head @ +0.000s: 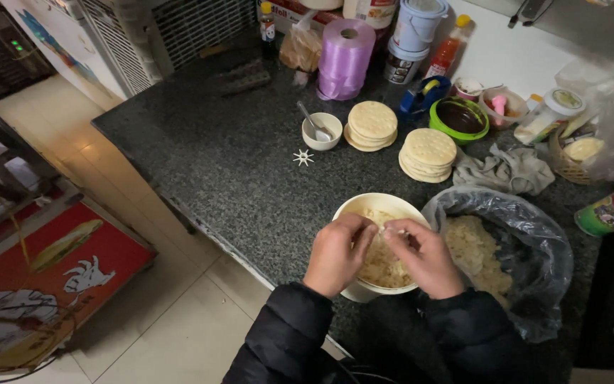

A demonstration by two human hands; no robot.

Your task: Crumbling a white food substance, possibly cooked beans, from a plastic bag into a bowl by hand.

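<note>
A dark speckled stone table (pixel 222 163) stands over a pale tiled floor (pixel 179 320), lit dimly from above. Near its front edge, both hands meet over a cream-coloured bowl (pixel 364 206) filled with pale, shredded, flaky food (pixel 381 267). The left hand (pixel 337 252) is curled, its grip nearly closed, fingertips pinching a bit of the flaky food just above the heap. The right hand (pixel 424 257) mirrors it, fingers drawn together on a small white piece between the two hands; the fingertips of both almost touch. Both wrists come out of black padded sleeves (pixel 286 334).

Touching the bowl on its right side sits a clear plastic bag (pixel 527 235) rolled open, holding more of the same pale crumbled food. Behind the bowl, well apart from the hands, lie two stacks of round flat crackers (pixel 428 153), and to their left a small white cup (pixel 321 131) with a spoon in it. A tiny white star-shaped piece (pixel 303 157) lies on the bare stone near the cup. Beside the crackers are a green bowl (pixel 459 119) of dark paste and a crumpled grey cloth (pixel 506 171). Farther back stand a roll of lilac film (pixel 345 58), bottles and tubs.
</note>
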